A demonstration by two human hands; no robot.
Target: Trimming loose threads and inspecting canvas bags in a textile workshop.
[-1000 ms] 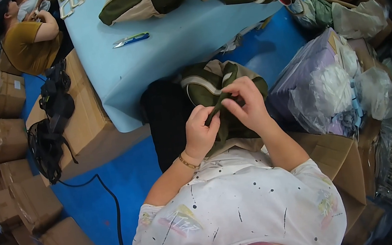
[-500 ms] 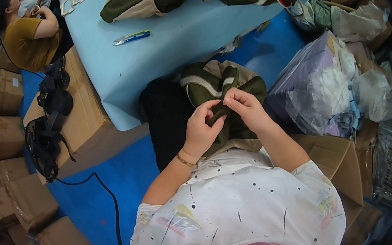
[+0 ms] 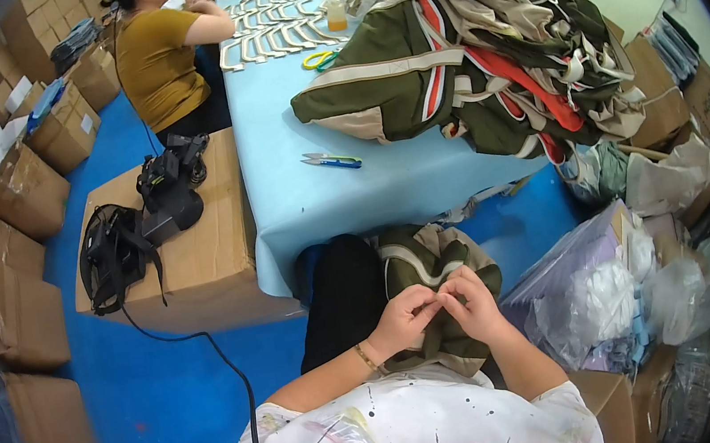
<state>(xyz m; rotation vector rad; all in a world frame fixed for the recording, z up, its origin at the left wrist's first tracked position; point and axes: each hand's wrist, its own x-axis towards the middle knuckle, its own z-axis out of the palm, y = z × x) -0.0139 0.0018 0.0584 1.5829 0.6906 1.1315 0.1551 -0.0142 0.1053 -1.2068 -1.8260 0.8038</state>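
My left hand (image 3: 403, 321) and my right hand (image 3: 471, 308) meet in front of me, thumbs and fingertips pinched together. Whatever sits between the fingertips is too small or too hidden to make out. Beneath them, a dark green fabric piece (image 3: 400, 280) with a cream band and beige parts lies bunched on my lap. Thread snips (image 3: 332, 161) with a blue handle rest on the table beyond my hands. A large heap of similar green and beige sewn fabric (image 3: 392, 95), with red and cream straps, covers the table's right side.
The light blue table (image 3: 281, 204) stands ahead. To its left, a cardboard box (image 3: 199, 260) carries black straps and devices (image 3: 167, 192), with a black cable (image 3: 220, 351) running toward me. A person (image 3: 163, 58) sits beyond. Cream handle-shaped pieces (image 3: 282, 38) lie in rows. Plastic-wrapped bundles (image 3: 598, 297) stand right.
The view has tilted up, showing more of the table, the fabric heap and the other person. My hands still pinch together over the green fabric, with fingertips drawn slightly closer.
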